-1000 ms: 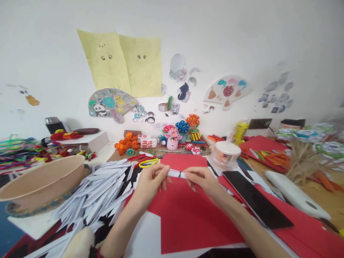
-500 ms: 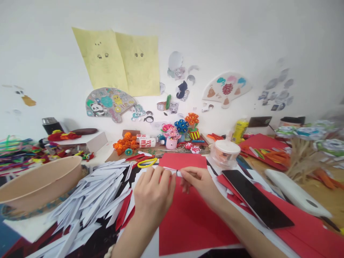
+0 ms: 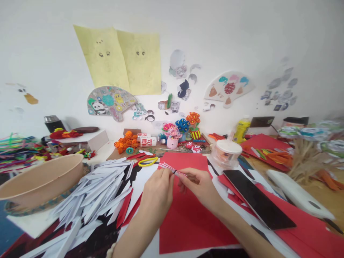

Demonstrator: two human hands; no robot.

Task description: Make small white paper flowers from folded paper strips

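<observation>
Between my two hands is a small bundle of red and white paper strips (image 3: 167,166), bound at its middle by a thin dark tie (image 3: 174,171). My left hand (image 3: 159,190) is closed at the tie and the bundle's near side, its fingertips partly hidden behind the knuckles. My right hand (image 3: 198,182) pinches the bundle's right end between thumb and forefinger. The strips fan out slightly toward the upper left. Beneath both hands lies a sheet of red paper (image 3: 193,225) on white paper.
Left of my hands lies a heap of folded white paper strips (image 3: 94,190), beside a beige basin (image 3: 43,179). Yellow-handled scissors (image 3: 147,162) lie behind my left hand. A black phone (image 3: 259,199), a white device (image 3: 298,191) and a lidded tub (image 3: 227,152) are on the right.
The bundle has turned so that its red and white strips show fanned at the left end. Both hands have shifted slightly, and the camera view has moved a little.
</observation>
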